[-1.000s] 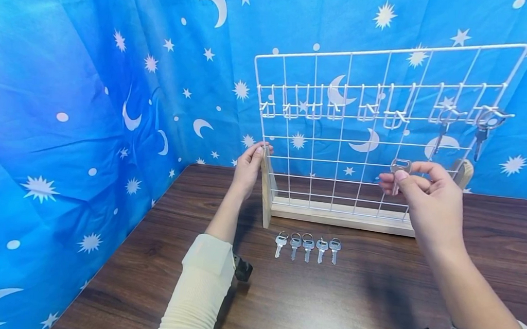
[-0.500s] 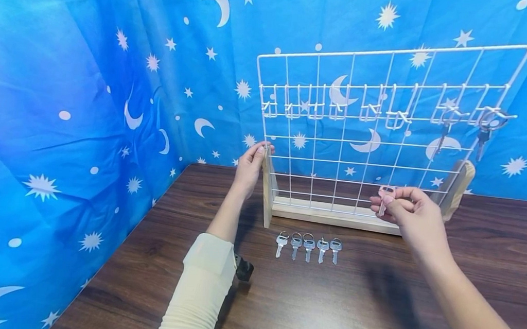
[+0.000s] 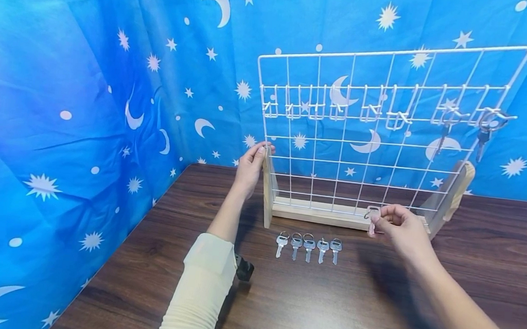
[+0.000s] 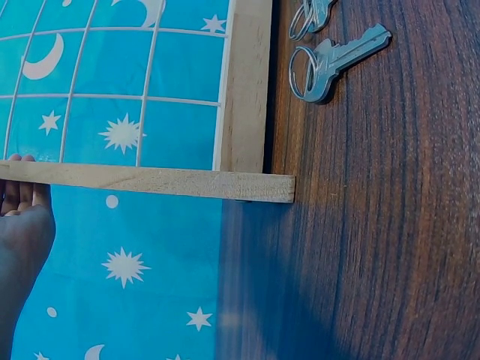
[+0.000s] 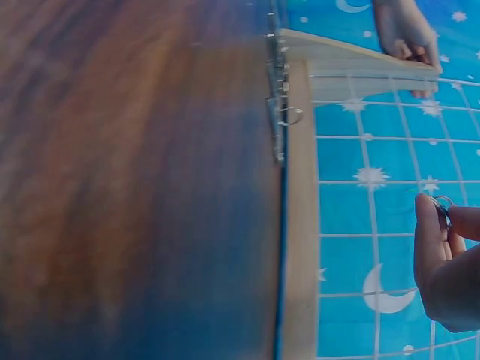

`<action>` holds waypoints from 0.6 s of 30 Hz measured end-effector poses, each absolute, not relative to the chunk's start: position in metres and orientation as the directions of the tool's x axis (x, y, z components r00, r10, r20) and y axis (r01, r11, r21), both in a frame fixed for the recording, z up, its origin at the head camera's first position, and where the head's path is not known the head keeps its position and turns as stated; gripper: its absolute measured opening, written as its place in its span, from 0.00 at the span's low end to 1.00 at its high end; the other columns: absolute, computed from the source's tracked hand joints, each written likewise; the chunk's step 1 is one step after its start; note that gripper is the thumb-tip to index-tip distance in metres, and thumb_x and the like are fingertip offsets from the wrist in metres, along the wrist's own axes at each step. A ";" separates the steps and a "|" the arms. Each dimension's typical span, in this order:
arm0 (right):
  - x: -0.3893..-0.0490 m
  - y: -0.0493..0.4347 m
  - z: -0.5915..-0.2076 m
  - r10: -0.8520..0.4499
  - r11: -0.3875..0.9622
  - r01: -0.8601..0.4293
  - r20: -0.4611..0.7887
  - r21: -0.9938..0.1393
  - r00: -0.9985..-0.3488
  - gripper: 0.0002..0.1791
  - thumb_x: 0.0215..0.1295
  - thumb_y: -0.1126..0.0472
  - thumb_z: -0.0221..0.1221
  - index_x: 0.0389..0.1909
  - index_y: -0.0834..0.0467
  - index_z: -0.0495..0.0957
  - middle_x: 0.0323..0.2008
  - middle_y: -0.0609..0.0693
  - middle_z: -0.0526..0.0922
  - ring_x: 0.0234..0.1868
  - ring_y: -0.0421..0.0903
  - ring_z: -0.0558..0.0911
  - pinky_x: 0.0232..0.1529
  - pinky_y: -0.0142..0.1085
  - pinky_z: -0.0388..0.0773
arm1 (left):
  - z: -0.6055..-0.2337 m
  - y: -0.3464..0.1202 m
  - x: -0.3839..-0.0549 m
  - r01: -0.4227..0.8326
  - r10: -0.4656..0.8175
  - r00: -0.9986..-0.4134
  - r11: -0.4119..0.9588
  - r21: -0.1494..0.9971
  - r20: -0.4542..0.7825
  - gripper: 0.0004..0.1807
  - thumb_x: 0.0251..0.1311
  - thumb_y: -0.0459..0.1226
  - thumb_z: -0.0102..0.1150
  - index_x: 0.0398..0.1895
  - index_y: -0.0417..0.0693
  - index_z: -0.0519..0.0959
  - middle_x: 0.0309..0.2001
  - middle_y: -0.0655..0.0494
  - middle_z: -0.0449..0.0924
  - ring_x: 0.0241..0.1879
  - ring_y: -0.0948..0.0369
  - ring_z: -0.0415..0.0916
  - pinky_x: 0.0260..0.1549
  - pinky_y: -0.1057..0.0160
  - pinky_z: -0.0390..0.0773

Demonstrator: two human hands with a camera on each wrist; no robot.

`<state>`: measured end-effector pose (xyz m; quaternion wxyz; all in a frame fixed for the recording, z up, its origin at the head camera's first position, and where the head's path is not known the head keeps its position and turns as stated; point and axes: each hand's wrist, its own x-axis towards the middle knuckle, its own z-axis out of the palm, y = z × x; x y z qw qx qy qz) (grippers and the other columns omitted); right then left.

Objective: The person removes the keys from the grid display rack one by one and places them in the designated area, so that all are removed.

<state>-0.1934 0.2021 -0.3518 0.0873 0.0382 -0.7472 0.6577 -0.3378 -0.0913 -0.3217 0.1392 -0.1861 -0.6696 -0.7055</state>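
Observation:
My left hand (image 3: 249,171) grips the upper end of the wooden side support (image 3: 267,196) of a white wire grid rack (image 3: 336,162). In the left wrist view, the fingers of this hand (image 4: 26,225) curl over the support's edge. Between thumb and fingers, my right hand (image 3: 404,232) pinches a silver key (image 3: 372,222) with a ring, in front of the rack's base bar. In the right wrist view only the ring (image 5: 444,201) shows clearly above the fingertips. Several ringed keys (image 3: 308,249) lie in a row on the table before the rack.
White hooks (image 3: 370,111) line the grid's upper part. Two keys hang at the right, an outer key (image 3: 483,136) and an inner key (image 3: 444,133). A blue curtain (image 3: 84,145) with moons and stars closes off the back and left of the dark wooden table (image 3: 307,312).
My right hand has come down and leftward with the key, from in front of the grid's lower right to near the base bar. The left hand stays on the support.

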 end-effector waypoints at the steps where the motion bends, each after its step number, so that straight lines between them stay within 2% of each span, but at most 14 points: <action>1: -0.194 0.202 -0.354 0.047 0.157 -0.157 0.166 -0.975 -0.985 0.04 0.64 0.70 0.54 0.32 0.66 0.69 0.22 0.43 0.76 0.24 0.36 0.79 0.30 0.32 0.81 | -0.322 -0.091 -0.338 0.446 0.052 -0.892 -0.063 0.893 0.450 0.19 0.71 0.36 0.40 0.56 0.31 0.70 0.52 0.38 0.75 0.54 0.52 0.72 0.54 0.61 0.70; 5: -0.199 0.201 -0.362 -0.007 0.185 -0.091 0.092 -0.979 -0.996 0.09 0.63 0.71 0.55 0.35 0.74 0.67 0.24 0.47 0.75 0.25 0.36 0.78 0.31 0.33 0.81 | -0.322 -0.091 -0.338 0.449 0.049 -0.890 -0.066 0.891 0.452 0.18 0.71 0.36 0.40 0.56 0.32 0.70 0.52 0.37 0.74 0.54 0.52 0.72 0.54 0.62 0.70; 11: -0.208 0.202 -0.373 -0.081 0.115 0.034 -0.043 -0.993 -0.996 0.05 0.61 0.72 0.55 0.34 0.70 0.68 0.23 0.48 0.76 0.24 0.38 0.79 0.30 0.34 0.81 | -0.322 -0.091 -0.338 0.451 0.046 -0.890 -0.063 0.890 0.454 0.18 0.71 0.36 0.40 0.55 0.33 0.71 0.51 0.39 0.75 0.53 0.53 0.73 0.54 0.62 0.70; 18: -0.211 0.197 -0.380 -0.126 0.162 0.116 -0.137 -0.980 -0.983 0.09 0.61 0.73 0.52 0.39 0.75 0.65 0.24 0.52 0.79 0.24 0.41 0.80 0.29 0.34 0.81 | -0.322 -0.091 -0.338 0.439 0.050 -0.895 -0.073 0.895 0.443 0.18 0.71 0.36 0.40 0.56 0.33 0.70 0.52 0.39 0.75 0.54 0.52 0.72 0.54 0.63 0.70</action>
